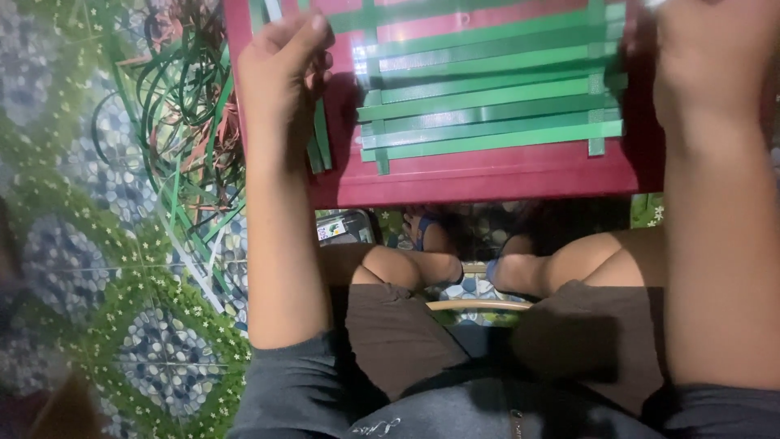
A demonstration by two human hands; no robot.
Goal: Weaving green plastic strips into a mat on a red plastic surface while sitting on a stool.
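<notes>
Green strips (487, 97) lie woven flat on a red table (487, 175), so they stay in order. The left hand (280, 73) pinches upright strips at the mat's left edge. The right hand (707, 65) presses the right side; its fingers are hidden. Loose strips (191, 97) lie on the floor.

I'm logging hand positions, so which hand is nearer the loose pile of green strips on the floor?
Left. The left hand grips strips at the woven mat's left edge, just beside the floor pile. The right hand rests at the mat's far right side.
</notes>
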